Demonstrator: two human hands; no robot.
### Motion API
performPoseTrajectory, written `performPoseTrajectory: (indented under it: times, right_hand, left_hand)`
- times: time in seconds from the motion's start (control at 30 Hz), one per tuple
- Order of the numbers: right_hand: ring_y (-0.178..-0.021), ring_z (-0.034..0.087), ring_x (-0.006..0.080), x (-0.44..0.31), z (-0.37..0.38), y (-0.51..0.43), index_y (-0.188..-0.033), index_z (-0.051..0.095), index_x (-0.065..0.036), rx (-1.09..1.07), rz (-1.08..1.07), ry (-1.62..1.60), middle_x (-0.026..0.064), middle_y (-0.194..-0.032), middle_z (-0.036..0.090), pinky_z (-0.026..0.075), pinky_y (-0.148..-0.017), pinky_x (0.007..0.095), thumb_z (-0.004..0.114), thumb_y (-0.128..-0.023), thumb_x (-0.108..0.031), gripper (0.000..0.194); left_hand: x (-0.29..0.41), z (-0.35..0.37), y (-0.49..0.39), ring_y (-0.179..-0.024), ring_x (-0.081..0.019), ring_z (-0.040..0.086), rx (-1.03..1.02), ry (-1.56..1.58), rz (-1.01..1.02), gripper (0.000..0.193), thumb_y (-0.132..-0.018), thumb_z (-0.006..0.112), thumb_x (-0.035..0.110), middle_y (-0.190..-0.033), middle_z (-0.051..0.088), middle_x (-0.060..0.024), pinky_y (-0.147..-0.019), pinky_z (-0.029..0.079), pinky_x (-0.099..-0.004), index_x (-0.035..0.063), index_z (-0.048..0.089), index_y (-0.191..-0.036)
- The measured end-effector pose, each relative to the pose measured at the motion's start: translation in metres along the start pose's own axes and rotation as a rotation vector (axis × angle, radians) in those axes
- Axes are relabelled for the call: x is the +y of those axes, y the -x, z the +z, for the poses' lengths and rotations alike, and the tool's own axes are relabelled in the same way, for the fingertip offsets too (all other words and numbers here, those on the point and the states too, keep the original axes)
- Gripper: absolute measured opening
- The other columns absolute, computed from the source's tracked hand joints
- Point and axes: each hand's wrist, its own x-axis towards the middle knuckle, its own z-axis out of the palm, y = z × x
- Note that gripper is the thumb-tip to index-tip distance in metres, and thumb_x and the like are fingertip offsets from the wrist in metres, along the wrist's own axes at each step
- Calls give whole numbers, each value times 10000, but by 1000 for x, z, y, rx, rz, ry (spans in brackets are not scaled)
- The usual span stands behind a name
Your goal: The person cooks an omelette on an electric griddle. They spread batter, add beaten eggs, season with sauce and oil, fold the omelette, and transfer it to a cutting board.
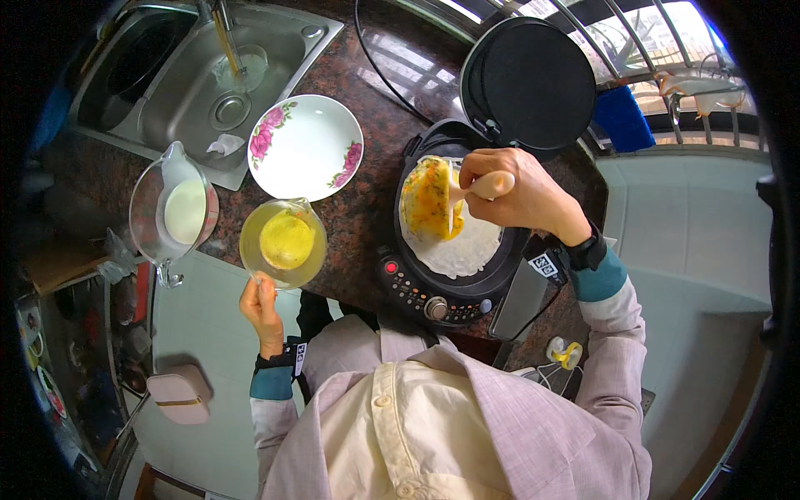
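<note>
My right hand grips the pale handle of a spreader above the black electric griddle. The spreader's thin edge touches yellow egg mixture flecked with green and orange. That mixture covers the left part of a thin white pancake, whose right part is bare. My left hand holds the handle of a clear measuring jug with yellow liquid egg in the bottom. The griddle's round lid stands open at the back.
A white bowl with pink roses sits beside the sink. At the left counter edge is a glass jug of white batter. A phone lies right of the griddle's control panel. A black cord runs behind.
</note>
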Motion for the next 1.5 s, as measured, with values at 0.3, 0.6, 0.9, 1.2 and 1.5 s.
performPoseTrajectory:
  times: [0.3, 0.6, 0.9, 1.2, 1.5]
  right_hand:
    - [-612, 586, 291, -9, 3, -29, -751, 601, -28, -40, 34, 16, 114, -687, 598, 485, -578, 354, 636, -702, -217, 198]
    - [-569, 565, 269, -6, -7, -24, -719, 606, -29, -12, 89, 16, 99, -674, 591, 468, -546, 331, 595, -668, -146, 128]
    - [-600, 579, 278, -13, 5, -35, -750, 598, -29, -53, 21, 27, 115, -685, 587, 476, -573, 352, 591, -706, -233, 208]
    - [-596, 584, 257, -13, -12, -15, -733, 595, -16, 35, -3, -50, 105, -726, 606, 478, -560, 314, 619, -669, -111, 117]
    - [-387, 437, 18, 42, -4, 66, -831, 655, -36, 499, 526, -705, -1, -545, 567, 303, -360, 144, 604, -909, -238, 223]
  left_hand:
    - [-1, -2, -2, -603, -41, 333, -25, 37, -6, 260, -937, 474, 211, -661, 398, 48, -538, 260, -212, 70, 465, -718]
    - [-5, -6, -4, -619, -45, 340, -47, 25, 33, 226, -925, 497, 170, -658, 405, 40, -525, 276, -227, 28, 489, -750]
    - [-2, -5, -3, -622, -47, 353, -51, 52, 32, 236, -931, 500, 184, -663, 424, 36, -533, 291, -225, 21, 503, -761]
    - [-4, -5, -3, -628, -43, 346, -41, 61, 14, 237, -927, 511, 179, -664, 424, 42, -531, 284, -219, 20, 490, -753]
    - [3, -3, -2, -619, -52, 315, -54, 11, -54, 273, -940, 453, 243, -678, 381, 47, -546, 255, -225, 80, 440, -721]
